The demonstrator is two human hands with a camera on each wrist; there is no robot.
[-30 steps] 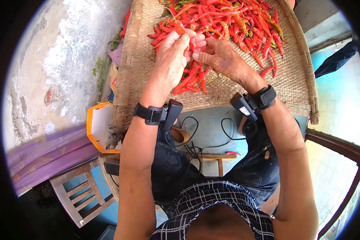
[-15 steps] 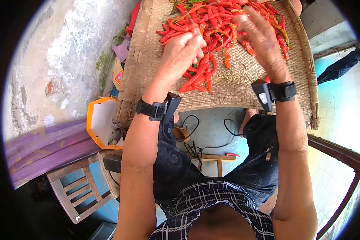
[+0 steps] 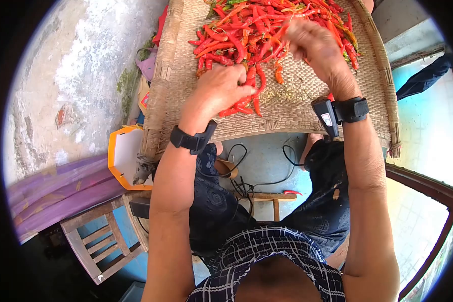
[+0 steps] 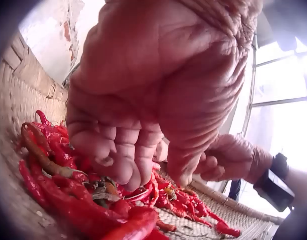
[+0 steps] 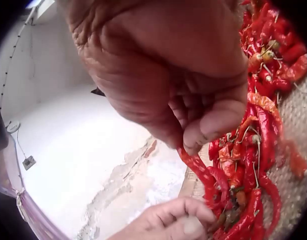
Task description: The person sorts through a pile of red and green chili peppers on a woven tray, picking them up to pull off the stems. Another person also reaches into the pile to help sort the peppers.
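The right hand [image 3: 314, 48] is closed in a pinch: its thumb and a fingertip grip one end of a slim, glossy red chili pepper [image 5: 198, 170], which slants down from the fingers. That hand is raised above the right part of a heap of red chili peppers [image 3: 256, 25], a few of them orange or green. The left hand [image 3: 219, 90] is palm down at the left part of the heap, its grip relaxed and open, the fingers bent loosely downward and the thumb apart from them, just above the peppers.

A smaller group of red peppers [image 3: 242, 105] lies beside the left thumb, toward the person. Thin pale bits [image 3: 287, 94] are scattered to the right of that group. All of this lies on a wide tan tray of woven plant fiber [image 3: 178, 108] with a raised rim. Each wrist wears a black strap with a small black device.

Below the tray's near edge, a small wooden stool [image 3: 276, 198] stands between the seated person's legs, a single red pepper [image 3: 292, 192] at its edge. Black cables curl near it. To the left are a white container with an orange rim [image 3: 127, 157], a slatted wooden chair [image 3: 103, 244], purple cloth [image 3: 68, 186] and a peeling, whitish wall [image 3: 85, 75].
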